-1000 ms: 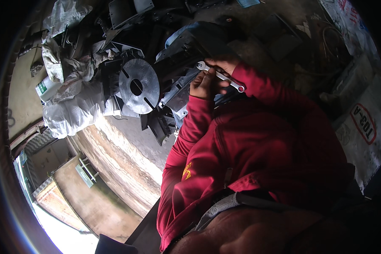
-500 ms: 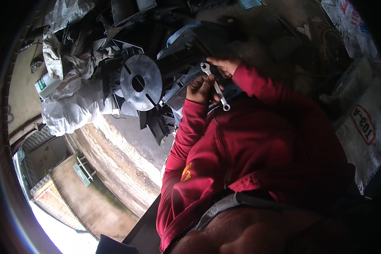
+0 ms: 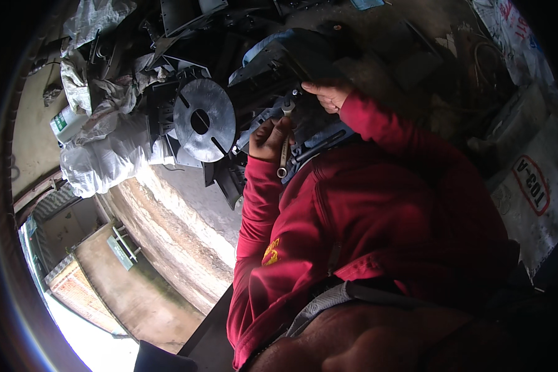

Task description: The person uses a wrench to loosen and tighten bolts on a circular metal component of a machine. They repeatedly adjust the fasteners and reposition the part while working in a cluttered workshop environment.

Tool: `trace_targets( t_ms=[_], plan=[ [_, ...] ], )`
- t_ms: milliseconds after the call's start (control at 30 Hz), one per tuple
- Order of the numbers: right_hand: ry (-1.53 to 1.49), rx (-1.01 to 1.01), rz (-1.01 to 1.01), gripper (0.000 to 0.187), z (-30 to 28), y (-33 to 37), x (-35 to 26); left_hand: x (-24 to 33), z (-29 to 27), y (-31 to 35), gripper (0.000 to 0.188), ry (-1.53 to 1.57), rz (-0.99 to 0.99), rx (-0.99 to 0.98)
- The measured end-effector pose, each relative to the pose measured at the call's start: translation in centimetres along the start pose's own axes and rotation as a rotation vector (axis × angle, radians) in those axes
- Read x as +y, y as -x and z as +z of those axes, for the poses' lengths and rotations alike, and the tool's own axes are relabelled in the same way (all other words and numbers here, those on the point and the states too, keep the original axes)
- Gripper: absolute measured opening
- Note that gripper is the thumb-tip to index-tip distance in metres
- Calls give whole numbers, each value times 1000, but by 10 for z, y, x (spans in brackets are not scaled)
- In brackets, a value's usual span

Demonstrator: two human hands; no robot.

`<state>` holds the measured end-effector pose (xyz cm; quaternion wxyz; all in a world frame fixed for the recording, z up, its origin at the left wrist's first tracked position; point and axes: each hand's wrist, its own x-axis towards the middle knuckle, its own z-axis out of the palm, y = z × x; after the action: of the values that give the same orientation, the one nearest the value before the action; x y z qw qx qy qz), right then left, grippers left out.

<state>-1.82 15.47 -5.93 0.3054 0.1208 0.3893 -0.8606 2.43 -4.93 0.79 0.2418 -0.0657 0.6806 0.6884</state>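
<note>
My left hand (image 3: 268,141) is closed around the middle of a silver combination wrench (image 3: 284,149). The wrench's open end points away from me and its ring end toward me. Just beyond the open end a small bright bolt end (image 3: 295,92) shows, apart from the jaws as far as I can see. My right hand (image 3: 330,96) has its fingers closed at the near end of a dark metal part (image 3: 291,65); shadow hides most of the fingertips. A grey slotted metal disc (image 3: 212,121) with a central hole stands left of my left hand.
Dark metal brackets (image 3: 228,186) crowd around the disc. Clear plastic wrapping (image 3: 102,164) and a white container (image 3: 68,124) lie at the left. A white printed sack (image 3: 530,192) is on the right. A blue thing (image 3: 270,46) lies beyond the dark part.
My left hand has moved left with the wrench, which now stands more upright, its open end drawn back from the bolt end. My right hand has hardly moved.
</note>
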Motion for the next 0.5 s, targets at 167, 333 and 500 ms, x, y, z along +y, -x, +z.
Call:
trace_targets(
  t_ms=[167,333,500],
  plan=[
    [40,-5,-62,33,-1,4,-1,6,34,-2,19,91,-59,-80],
    [88,40,-35,29,-3,0,1,-2,48,-15,21,107,-59,-50],
    [63,61,-31,28,-1,2,5,-9,66,-21,23,248,-66,9]
  ],
)
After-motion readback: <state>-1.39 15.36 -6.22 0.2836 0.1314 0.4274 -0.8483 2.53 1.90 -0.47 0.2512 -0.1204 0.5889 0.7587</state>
